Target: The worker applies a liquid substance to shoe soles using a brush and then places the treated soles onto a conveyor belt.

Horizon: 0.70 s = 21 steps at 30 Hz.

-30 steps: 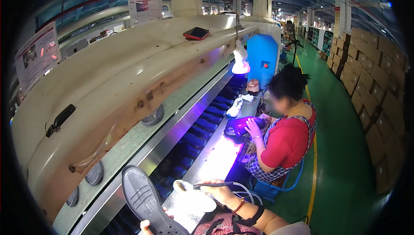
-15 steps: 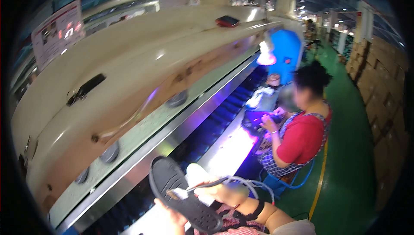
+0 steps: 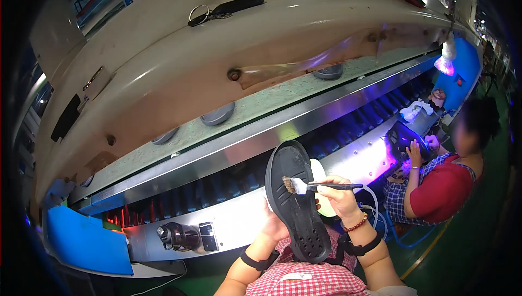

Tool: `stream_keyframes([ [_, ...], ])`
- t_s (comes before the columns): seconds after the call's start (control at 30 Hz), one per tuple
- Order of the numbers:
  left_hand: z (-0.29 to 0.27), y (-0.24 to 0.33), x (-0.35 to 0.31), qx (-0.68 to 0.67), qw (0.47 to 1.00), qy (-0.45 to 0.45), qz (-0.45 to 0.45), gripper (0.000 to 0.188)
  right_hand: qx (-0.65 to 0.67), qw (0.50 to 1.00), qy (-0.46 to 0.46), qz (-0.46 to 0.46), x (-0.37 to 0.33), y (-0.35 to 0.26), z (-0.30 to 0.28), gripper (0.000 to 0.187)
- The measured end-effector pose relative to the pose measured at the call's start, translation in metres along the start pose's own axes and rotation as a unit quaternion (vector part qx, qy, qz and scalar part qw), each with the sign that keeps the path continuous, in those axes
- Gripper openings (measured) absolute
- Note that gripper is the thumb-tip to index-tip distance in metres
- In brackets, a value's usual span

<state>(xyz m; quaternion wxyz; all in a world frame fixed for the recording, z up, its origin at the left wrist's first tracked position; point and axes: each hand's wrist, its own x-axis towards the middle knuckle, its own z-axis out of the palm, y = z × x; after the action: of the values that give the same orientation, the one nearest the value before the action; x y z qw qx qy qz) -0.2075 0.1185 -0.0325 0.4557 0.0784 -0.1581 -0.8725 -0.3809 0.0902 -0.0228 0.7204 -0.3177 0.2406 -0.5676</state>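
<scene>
A big black shoe sole (image 3: 298,209) is in the middle of the frame, a bit low down. It stands tilted, with its round top end up and the end with little holes down by the red and white checked apron (image 3: 304,281). The left hand (image 3: 275,224) grips the sole by its left edge. The right hand (image 3: 341,201) holds a brush (image 3: 312,187) by its dark handle. The brown hairs of the brush are at the upper part of the sole and look like they touch it. A pale, round-edged thing (image 3: 327,206) peeks out behind the sole and the right hand. Thin grey tubes (image 3: 375,201) hang near the right wrist, which wears a red bead bracelet (image 3: 356,223).

The shiny surface (image 3: 236,217) runs behind the hands. A dark bottle (image 3: 179,236) stands on it at the lower left of the frame, just beside a flat thing (image 3: 207,237) like a phone. Grey soles (image 3: 217,114) sit on a green belt (image 3: 266,96) higher up. Keys (image 3: 234,7) lie near the top. At the right of the frame, a co-worker (image 3: 443,195) in red touches a dark shoe (image 3: 401,137) in purple light.
</scene>
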Motion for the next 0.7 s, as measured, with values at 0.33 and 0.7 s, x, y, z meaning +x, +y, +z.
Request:
stream_keyframes([
  [0.33, -0.004, -0.006, -0.001, -0.019, 0.999, 0.037, -0.012, 0.104, -0.100, 0.995, 0.001, -0.023, 0.020, -0.007, 0.008, 0.016],
  [0.7, -0.034, -0.025, 0.006, 0.013, 0.981, 0.168, 0.093, 0.085, -0.362, 0.924, -0.016, -0.123, 0.033, 0.015, 0.035, 0.014],
])
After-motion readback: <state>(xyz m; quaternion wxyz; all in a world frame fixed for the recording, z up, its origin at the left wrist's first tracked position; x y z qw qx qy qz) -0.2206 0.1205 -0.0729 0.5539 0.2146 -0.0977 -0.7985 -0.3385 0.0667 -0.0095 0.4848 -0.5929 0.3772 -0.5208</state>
